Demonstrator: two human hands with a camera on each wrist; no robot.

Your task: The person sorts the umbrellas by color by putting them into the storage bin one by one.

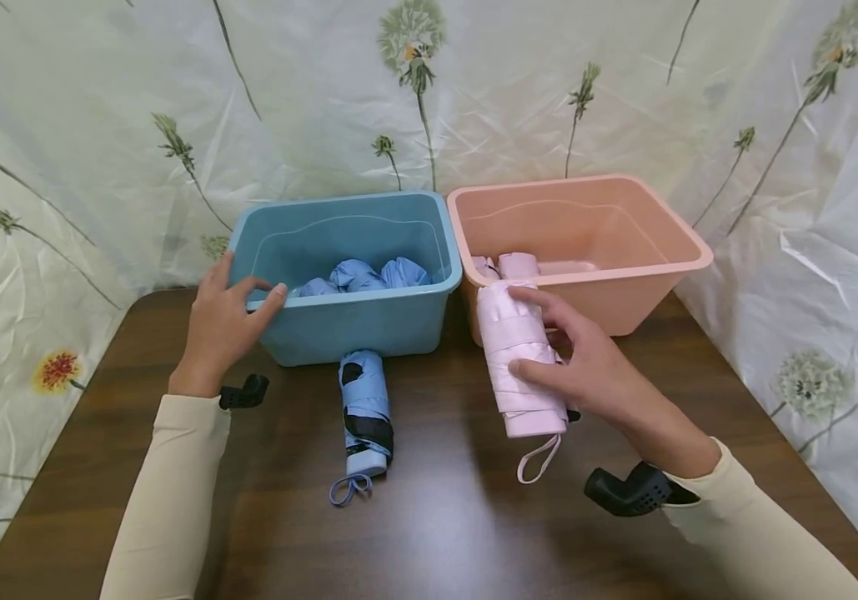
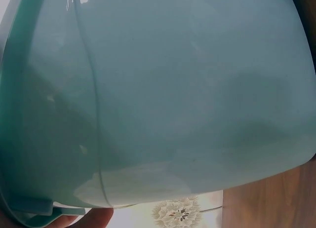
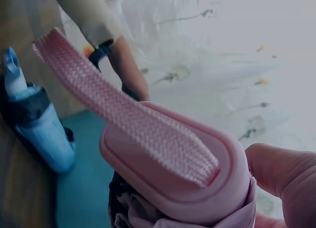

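Note:
My right hand (image 1: 586, 354) grips a folded pink umbrella (image 1: 514, 358) in front of the pink bin (image 1: 586, 292). Its wrist strap (image 3: 133, 124) dangles from the handle end, which fills much of the right wrist view. With my left hand (image 1: 226, 321) I hold the left front corner of the blue bin (image 1: 353, 329), thumb on the front rim. That bin's wall fills the left wrist view. A folded blue umbrella (image 1: 366, 412) lies on the table before the blue bin, strap end toward me.
Several blue umbrellas (image 1: 357, 275) lie inside the blue bin. Pink umbrellas (image 1: 519, 265) show in the left part of the pink bin. The two bins stand side by side on the dark wooden table (image 1: 429, 533), with a flowered curtain (image 1: 323, 100) behind.

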